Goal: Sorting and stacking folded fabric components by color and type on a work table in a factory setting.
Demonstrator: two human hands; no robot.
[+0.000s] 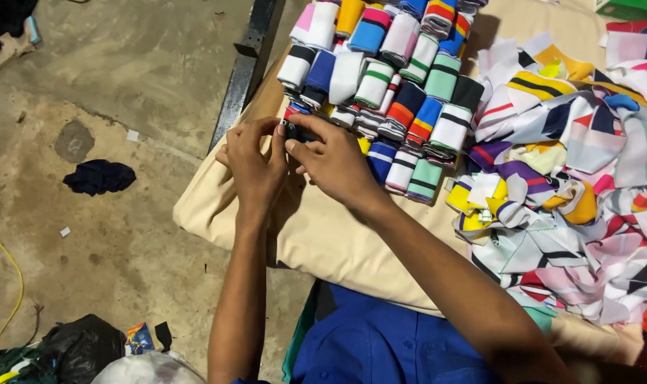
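Both hands met near the middle of the frame, slightly left of centre, over the near edge of a row of folded cloth pieces. The left hand [251, 165] and the right hand [332, 158] pinched a small dark strip of cloth [300, 132] between them, fingertips closed on it from either side. The strip was mostly hidden by the fingers; what showed of it lay with its long axis running left to right across the frame, its ends pointing toward each hand. How far it ran under the fingers could not be told.

The strip sat just at the lower left corner of the folded striped pieces [391, 71], which were packed side by side in rows across the upper middle of the frame, each standing on edge. To the right, a loose heap of cloth scraps [565, 178] in many colours spread toward the right edge. All of this lay on a beige cloth [316, 235] covering the work surface. A blue garment [380, 341] showed at the bottom centre. On the concrete floor [124, 71] at the left lay a dark rag [99, 176].
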